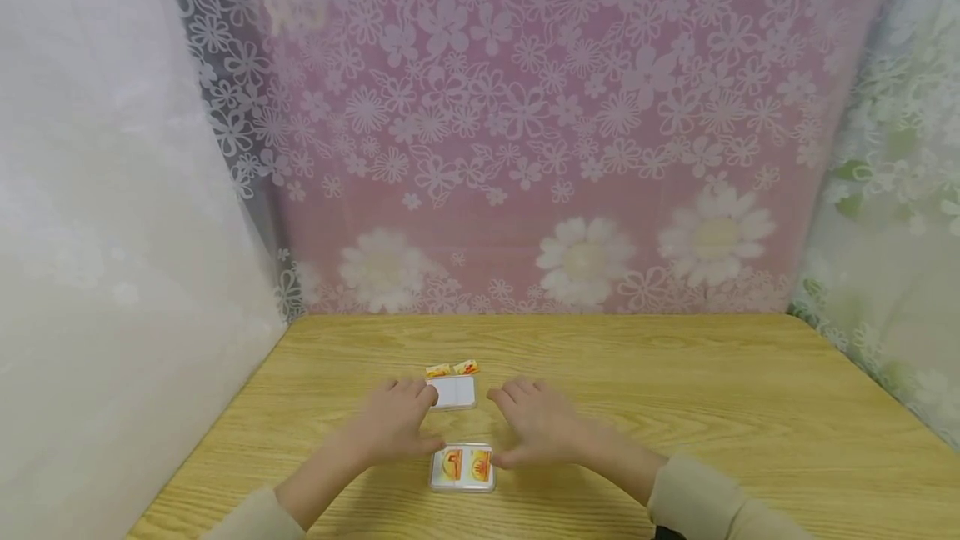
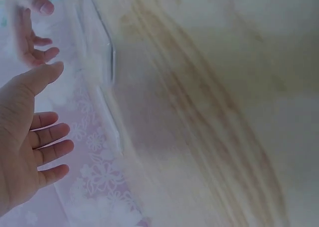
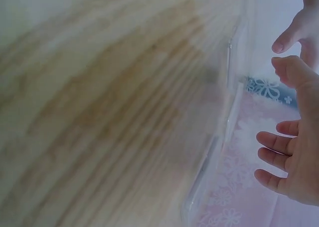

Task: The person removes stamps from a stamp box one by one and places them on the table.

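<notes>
Both hands are held over the table on either side of a flat clear case (image 1: 462, 486), which has two white cards with orange and yellow pictures in it. My left hand (image 1: 393, 422) has its thumb over the case's upper left corner in the head view, and its fingers overlap a second, white case (image 1: 456, 392) farther back. Opposite it is my right hand (image 1: 542, 425), thumb tip at the near case's right edge. In the wrist views, the left fingers (image 2: 52, 136) and right fingers (image 3: 273, 158) are spread and loosely bent, with nothing in them.
Two small yellow and red printed pieces (image 1: 467, 367) lie just behind the white case. The wood-grain table (image 1: 675, 390) ends at a pink flowered backdrop (image 1: 480, 148). A white curtain (image 1: 112, 232) hangs along the left side, a pale floral one (image 1: 900, 232) along the right.
</notes>
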Motion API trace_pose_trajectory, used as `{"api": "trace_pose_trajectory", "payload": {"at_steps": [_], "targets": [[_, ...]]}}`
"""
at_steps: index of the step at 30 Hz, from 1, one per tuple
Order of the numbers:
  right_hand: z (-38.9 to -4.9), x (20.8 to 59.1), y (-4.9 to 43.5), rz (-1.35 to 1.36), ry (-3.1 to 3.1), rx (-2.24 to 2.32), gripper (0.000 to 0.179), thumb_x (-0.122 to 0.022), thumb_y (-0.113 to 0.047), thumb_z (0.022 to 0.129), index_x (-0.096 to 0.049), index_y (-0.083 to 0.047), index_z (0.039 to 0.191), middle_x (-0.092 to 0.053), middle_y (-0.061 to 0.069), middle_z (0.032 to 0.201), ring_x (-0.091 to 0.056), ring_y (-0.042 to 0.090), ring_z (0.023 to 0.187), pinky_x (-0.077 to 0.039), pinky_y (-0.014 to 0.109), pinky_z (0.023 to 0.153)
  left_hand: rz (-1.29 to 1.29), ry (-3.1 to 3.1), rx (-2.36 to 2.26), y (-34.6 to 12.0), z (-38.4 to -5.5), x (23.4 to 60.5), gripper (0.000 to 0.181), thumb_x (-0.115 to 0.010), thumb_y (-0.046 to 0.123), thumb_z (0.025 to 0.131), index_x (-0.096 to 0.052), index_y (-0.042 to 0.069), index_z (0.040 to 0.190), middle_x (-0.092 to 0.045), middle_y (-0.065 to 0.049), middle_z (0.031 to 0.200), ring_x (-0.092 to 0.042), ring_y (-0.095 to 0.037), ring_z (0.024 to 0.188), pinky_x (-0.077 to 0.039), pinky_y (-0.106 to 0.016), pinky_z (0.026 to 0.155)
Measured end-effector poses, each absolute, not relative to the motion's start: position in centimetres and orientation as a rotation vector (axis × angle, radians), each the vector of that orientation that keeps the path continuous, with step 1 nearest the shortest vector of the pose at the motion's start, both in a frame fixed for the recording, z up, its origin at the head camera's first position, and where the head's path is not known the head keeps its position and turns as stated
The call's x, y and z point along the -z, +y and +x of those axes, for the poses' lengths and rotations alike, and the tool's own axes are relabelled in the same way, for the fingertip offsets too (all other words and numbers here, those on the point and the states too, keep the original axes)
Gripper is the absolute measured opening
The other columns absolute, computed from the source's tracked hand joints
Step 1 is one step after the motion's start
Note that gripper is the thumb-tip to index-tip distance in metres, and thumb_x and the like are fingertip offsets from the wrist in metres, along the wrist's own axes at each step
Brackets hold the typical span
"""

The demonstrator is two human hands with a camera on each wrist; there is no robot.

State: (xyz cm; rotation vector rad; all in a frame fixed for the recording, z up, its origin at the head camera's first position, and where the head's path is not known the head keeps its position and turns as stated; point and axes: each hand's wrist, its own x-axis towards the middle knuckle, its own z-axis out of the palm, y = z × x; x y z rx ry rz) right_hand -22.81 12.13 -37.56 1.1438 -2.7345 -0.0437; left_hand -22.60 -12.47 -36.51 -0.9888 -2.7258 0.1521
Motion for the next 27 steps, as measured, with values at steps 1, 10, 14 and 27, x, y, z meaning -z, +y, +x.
{"api": "trace_pose_trajectory", "payload": {"at_steps": [1, 10, 14, 27], "targets": [[-22.7, 37.7, 12.0, 1.153, -2.739, 0.051, 0.076, -0.06, -0.059, 0.076, -0.048, -0.004, 0.127, -0.053, 0.006, 0.116, -0.047, 0.023, 0.109, -0.043, 0.041, 0.086, -0.999, -2.742, -0.148, -12.4, -22.5, 36.7, 0.051, -0.067, 0.054, 0.075, -0.056, 0.011, 0.099, -0.052, 0.003, 0.089, -0.05, -0.016, 0.084, -0.044, -0.036, 0.077], [-22.6, 39.0, 10.7, 1.252, -2.789, 0.03, 0.077, -0.058, -0.064, 0.076, -0.05, -0.006, 0.126, -0.054, 0.004, 0.116, -0.048, 0.02, 0.108, -0.043, 0.042, 0.088, -1.093, -2.831, -0.158, -12.5, -22.2, 38.7, 0.076, -0.062, 0.066, 0.072, -0.053, 0.006, 0.119, -0.055, -0.004, 0.111, -0.052, -0.021, 0.104, -0.043, -0.041, 0.089], [-22.5, 39.2, 10.2, 1.281, -2.825, 0.036, 0.079, -0.059, -0.067, 0.074, -0.052, -0.008, 0.125, -0.054, 0.002, 0.114, -0.049, 0.017, 0.104, -0.044, 0.04, 0.086, -1.133, -2.89, -0.081, -12.3, -22.0, 39.1, 0.082, -0.061, 0.069, 0.071, -0.052, 0.006, 0.123, -0.054, -0.006, 0.119, -0.05, -0.024, 0.111, -0.04, -0.047, 0.093], [-22.3, 40.0, 9.6, 1.317, -2.823, 0.067, 0.063, -0.06, -0.064, 0.075, -0.055, -0.013, 0.111, -0.05, -0.006, 0.099, -0.046, 0.009, 0.091, -0.044, 0.032, 0.078, -1.228, -2.91, -0.093, -11.6, -22.2, 39.5, 0.061, -0.061, 0.066, 0.073, -0.057, 0.014, 0.106, -0.049, 0.009, 0.093, -0.046, -0.01, 0.091, -0.042, -0.037, 0.083]]}}
